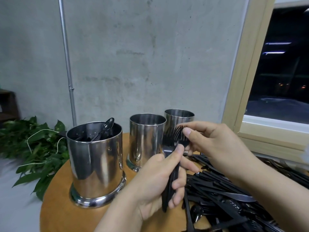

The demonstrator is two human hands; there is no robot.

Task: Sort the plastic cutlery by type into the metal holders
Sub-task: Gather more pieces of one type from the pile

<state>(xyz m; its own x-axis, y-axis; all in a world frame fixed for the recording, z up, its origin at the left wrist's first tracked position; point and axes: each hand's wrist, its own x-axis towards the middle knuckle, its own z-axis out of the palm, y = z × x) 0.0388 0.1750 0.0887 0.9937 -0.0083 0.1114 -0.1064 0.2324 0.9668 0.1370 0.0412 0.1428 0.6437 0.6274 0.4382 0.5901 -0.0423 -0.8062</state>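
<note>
Head view: black plastic spoons [107,127] in nearest shiny metal holder [96,164]; left hand [160,183] clenched round black plastic forks [172,148], right hand [215,144] pinching their heads; big unsorted black cutlery heap [234,198] remaining.

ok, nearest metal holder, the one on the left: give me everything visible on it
The nearest metal holder is a shiny steel-looking cylinder with an open top and a flared, rounded base ring. It stands upright on the round wooden table, at the left of the row of three holders, apart from the middle one. Its wall mirrors the room in dark streaks. Inside are black plastic spoons, one bowl leaning up above the far rim; the count is unclear. Neither hand touches it. Green leaves lie behind and left of it.
</note>
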